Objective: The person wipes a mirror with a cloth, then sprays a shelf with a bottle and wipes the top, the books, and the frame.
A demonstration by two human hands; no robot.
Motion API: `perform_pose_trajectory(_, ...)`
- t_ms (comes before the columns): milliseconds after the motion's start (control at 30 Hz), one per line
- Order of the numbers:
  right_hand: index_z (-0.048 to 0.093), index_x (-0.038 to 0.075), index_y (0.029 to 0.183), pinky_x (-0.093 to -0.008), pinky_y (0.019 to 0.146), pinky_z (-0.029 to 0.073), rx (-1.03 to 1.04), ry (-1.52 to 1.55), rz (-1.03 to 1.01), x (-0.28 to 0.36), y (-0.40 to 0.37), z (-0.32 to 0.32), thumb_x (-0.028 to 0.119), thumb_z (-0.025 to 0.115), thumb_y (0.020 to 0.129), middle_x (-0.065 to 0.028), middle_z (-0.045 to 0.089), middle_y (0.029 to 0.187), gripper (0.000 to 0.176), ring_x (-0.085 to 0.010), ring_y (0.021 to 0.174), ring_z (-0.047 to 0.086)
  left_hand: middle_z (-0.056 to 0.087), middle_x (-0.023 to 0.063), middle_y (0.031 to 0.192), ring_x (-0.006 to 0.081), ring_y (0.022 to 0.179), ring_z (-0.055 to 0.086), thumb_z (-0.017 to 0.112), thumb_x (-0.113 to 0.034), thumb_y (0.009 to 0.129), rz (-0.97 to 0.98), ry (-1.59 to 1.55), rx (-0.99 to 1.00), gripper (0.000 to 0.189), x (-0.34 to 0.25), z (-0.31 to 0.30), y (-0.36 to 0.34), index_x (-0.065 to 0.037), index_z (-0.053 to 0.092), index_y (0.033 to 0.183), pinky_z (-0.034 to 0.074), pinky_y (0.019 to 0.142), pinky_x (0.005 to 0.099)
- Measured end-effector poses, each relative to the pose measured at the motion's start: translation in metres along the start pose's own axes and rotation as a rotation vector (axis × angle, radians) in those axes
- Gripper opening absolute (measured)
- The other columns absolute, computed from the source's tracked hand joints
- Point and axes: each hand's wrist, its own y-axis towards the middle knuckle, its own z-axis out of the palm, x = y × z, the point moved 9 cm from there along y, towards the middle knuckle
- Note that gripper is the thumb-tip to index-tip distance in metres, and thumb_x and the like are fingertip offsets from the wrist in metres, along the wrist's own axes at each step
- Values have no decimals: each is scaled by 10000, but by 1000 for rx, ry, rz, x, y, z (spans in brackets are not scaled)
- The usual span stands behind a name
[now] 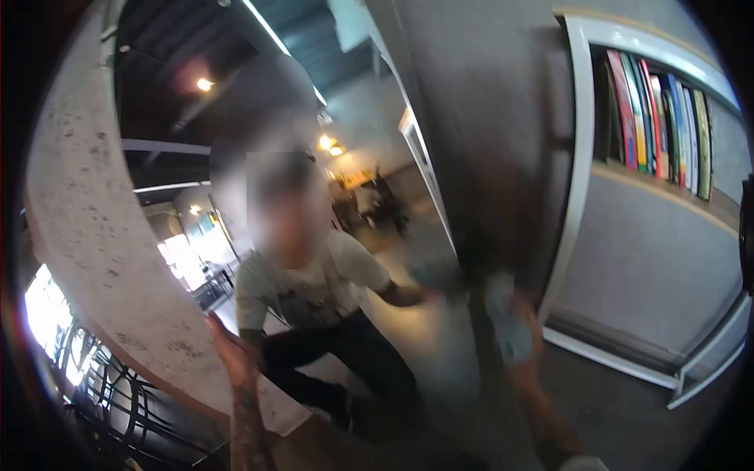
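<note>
My right hand (pixel 528 314) is closed around a pale blue cloth (pixel 506 326), blurred by motion, near the right side of a tall mirror (pixel 377 271). In the mirror shows the reflection of a crouching person (pixel 302 294) in a light T-shirt and dark trousers, one arm stretched out to the side. My left hand (pixel 228 341) is at the mirror's left side, fingers stretched upward and apart from any object, beside a pale speckled wall panel (pixel 102 212).
On the right, a white-framed wall niche (pixel 577 196) has a shelf with a row of books (pixel 660 125). Dark metal chairs (pixel 126 400) stand at the lower left. Grey floor (pixel 628 424) lies below the niche. Lamps and furniture appear in the mirror.
</note>
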Motion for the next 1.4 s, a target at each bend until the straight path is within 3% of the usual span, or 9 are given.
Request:
perform_pose_trajectory(133, 591, -18, 973, -414, 1117, 385, 32, 49, -571, 167, 187, 77, 50, 670, 847, -302, 478, 1491, 164, -360, 1379, 498, 45, 146, 1696, 207, 1567, 29, 269, -451, 1113, 81, 35, 31, 708, -1, -9, 6, 38, 94, 1593, 20, 1267, 344)
perform_pose_trajectory(167, 590, -13, 1003, -389, 1088, 409, 72, -21, -622, 167, 210, 95, 58, 707, 797, -326, 462, 1491, 248, -330, 1359, 521, 45, 146, 1696, 207, 1567, 29, 269, -451, 1113, 69, 47, 42, 708, 7, -18, 10, 38, 94, 1593, 20, 1267, 344)
perform_pose_trajectory(200, 606, 54, 978, -429, 1059, 426, 96, 12, -570, 149, 228, 114, 59, 834, 644, -321, 488, 1438, 405, -494, 1304, 506, 39, 144, 1697, 210, 1567, 20, 261, -448, 1115, 157, 88, 103, 702, 12, -28, 14, 35, 87, 1595, 16, 1268, 345)
perform_pose_trajectory(333, 599, 63, 984, -450, 1016, 445, 121, -80, -578, 125, 198, 140, 50, 811, 642, -286, 484, 1443, 403, -502, 1224, 516, 19, 162, 1694, 218, 1567, 12, 254, -424, 1119, 229, 70, 51, 685, -13, -2, 3, 32, 69, 1596, 8, 1271, 350)
perform_pose_trajectory(700, 597, 9, 993, -458, 1038, 436, 107, -354, 11, -71, -66, 71, 73, 768, 750, -282, 469, 1462, 304, -462, 1273, 507, 114, 113, 1695, 183, 1559, 83, 375, -528, 1076, 297, 94, 27, 774, -17, -25, 24, 3, 166, 1599, 16, 1263, 380)
perform_pose_trajectory(867, 549, -8, 1284, -460, 1123, 375, -79, -383, 217, -134, -208, 52, 95, 767, 818, -324, 447, 1463, 525, -478, 1401, 415, 385, 171, 1504, 239, 1450, 293, 363, -505, 1090, 588, 221, 198, 678, -38, -12, 15, 7, 316, 1533, 168, 1227, 406)
perform_pose_trajectory(967, 468, -8, 1388, -472, 1120, 373, -326, -380, 547, -165, -307, 77, 32, 679, 822, -317, 474, 1433, 606, -464, 1367, 453, 388, 152, 1503, 197, 1455, 287, 377, -501, 1090, 341, 142, 11, 656, -37, -2, 12, 16, 362, 1493, 157, 1228, 362)
perform_pose_trajectory(1100, 369, -23, 1486, -465, 1120, 374, -428, -407, 1017, -156, -413, 145, -36, 574, 805, -302, 530, 1367, 711, -429, 1315, 516, 376, 154, 1517, 193, 1472, 254, 354, -490, 1098, 369, 134, 9, 596, -41, -2, 10, 16, 436, 1401, 143, 1234, 363)
perform_pose_trajectory(1400, 393, -41, 1484, -443, 1089, 418, -289, -153, 1332, -78, -500, 246, 36, 633, 842, -289, 552, 1375, 690, -392, 1293, 552, 269, 148, 1618, 191, 1519, 186, 373, -481, 1094, 346, 149, -18, 720, -39, -1, 4, 55, 245, 1558, 115, 1250, 332)
